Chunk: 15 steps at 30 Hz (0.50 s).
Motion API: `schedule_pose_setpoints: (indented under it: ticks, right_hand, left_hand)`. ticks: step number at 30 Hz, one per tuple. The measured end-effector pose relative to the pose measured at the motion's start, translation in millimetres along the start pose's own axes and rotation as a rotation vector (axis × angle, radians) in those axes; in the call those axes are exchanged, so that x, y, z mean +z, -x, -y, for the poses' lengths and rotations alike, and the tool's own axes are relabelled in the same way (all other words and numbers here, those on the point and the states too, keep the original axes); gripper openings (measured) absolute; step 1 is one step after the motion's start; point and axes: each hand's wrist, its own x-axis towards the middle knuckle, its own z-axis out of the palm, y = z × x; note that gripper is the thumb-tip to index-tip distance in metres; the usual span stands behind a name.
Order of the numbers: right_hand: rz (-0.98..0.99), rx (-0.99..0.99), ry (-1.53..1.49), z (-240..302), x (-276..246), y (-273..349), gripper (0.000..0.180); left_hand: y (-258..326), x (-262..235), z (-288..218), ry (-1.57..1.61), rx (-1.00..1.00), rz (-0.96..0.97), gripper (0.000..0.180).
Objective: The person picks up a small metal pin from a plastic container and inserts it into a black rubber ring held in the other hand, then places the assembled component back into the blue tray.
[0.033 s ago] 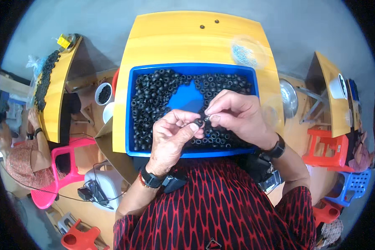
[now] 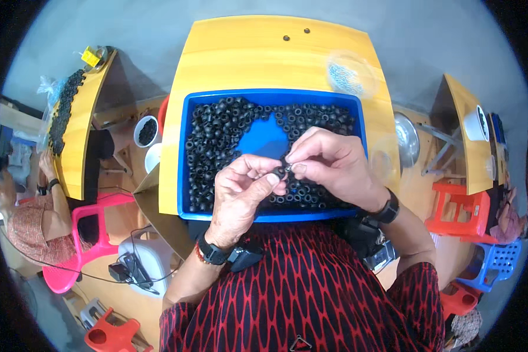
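Observation:
Above the near side of the blue tray (image 2: 217, 216), my left hand (image 2: 243, 190) pinches a small black ring (image 2: 280, 172) between thumb and fingertips. Close against it, my right hand (image 2: 328, 161) is closed in a pinch on a tiny shiny metallic piece (image 2: 288, 166); its exact shape is too small to make out. Both sets of fingertips meet over the tray's middle. A great many loose black rings (image 2: 214, 141) fill the tray around a bare blue patch, and my hands hide some of them.
Two small dark rings lie on the far part of the yellow table (image 2: 240, 53). A clear bowl of light-blue bits (image 2: 345, 77) stands at the far right. At a left table (image 2: 82, 146) sits another person (image 2: 35, 217). Plastic stools (image 2: 460, 208) stand on both sides.
My right fingertips have shifted very slightly left, bringing the metallic piece nearer the black ring. My left hand stays in place.

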Motion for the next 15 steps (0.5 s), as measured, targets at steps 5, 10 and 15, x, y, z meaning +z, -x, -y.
schedule_pose_setpoints:
  ticks: [5,10,15]
  right_hand:
    - [0.029,0.067,0.037,2,17,-9,0.006]
    - [0.061,-0.142,0.278,-7,20,-13,0.011]
    - [0.117,-0.253,0.430,-3,24,-14,0.017]
  left_hand:
    - [5,-11,-1,-0.002,0.046,-0.022,0.018]
    - [5,-12,-1,0.035,0.006,-0.061,0.015]
    - [3,-16,-1,0.137,-0.033,-0.070,0.013]
